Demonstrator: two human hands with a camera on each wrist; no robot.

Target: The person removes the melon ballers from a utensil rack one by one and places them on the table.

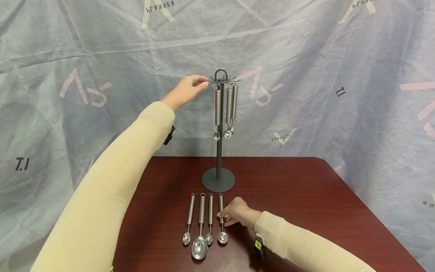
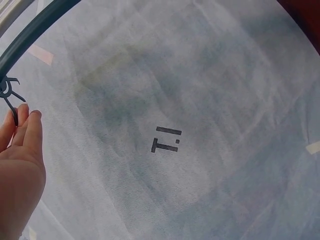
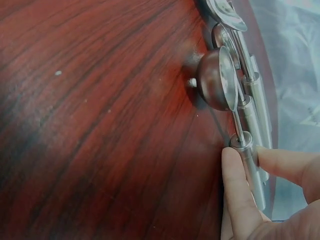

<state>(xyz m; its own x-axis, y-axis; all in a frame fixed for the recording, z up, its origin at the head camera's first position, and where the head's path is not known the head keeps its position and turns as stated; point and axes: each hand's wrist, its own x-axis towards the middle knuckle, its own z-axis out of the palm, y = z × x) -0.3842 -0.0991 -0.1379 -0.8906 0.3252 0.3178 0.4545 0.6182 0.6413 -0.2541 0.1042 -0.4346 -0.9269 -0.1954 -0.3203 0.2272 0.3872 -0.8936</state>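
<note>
My left hand (image 1: pixel 189 90) pinches the tip of a hook on the dark metal utensil stand (image 1: pixel 219 155), and in the left wrist view its fingers close on that hook (image 2: pixel 14 114). Three small steel utensils (image 1: pixel 229 107) hang from the stand. Low on the table, my right hand (image 1: pixel 239 212) has thumb and finger on either side of the handle of the rightmost measuring spoon (image 1: pixel 222 237). That spoon's round, deep bowl (image 3: pixel 216 80) lies nearest the right wrist camera. Left of it lie two small spoons (image 1: pixel 209 238) (image 1: pixel 186 238) and a larger, oval-bowled scoop (image 1: pixel 199 248).
All of this stands or lies on a dark red wooden table (image 1: pixel 278 177). The stand's round base (image 1: pixel 218 185) sits just behind the row of handles. A grey printed cloth (image 1: pixel 112 49) hangs behind the table.
</note>
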